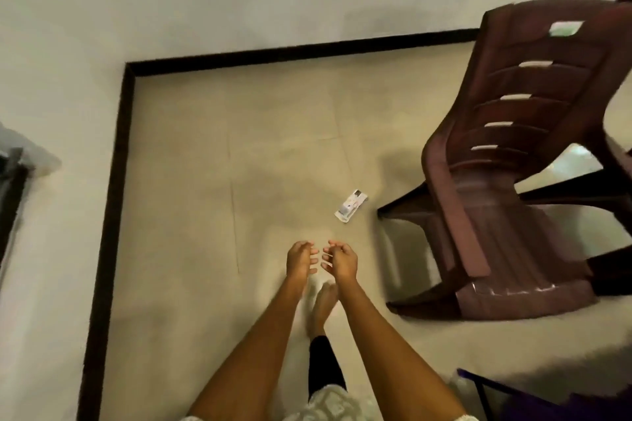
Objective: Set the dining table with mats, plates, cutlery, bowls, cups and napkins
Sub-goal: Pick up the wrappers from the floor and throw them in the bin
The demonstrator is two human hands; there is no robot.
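My left hand (301,258) and my right hand (340,260) are stretched out side by side over a beige tiled floor (191,202), fingertips nearly meeting. Both have loosely curled fingers and hold nothing. No mats, plates, cutlery, bowls, cups or napkins are in view. A small white packet (351,205) lies on the floor just beyond my right hand.
A stack of maroon plastic chairs (513,161) stands at the right. A black skirting (113,181) marks the corner of two white walls at left and far side. My bare foot (323,304) is below the hands. A dark purple object (533,400) sits at bottom right.
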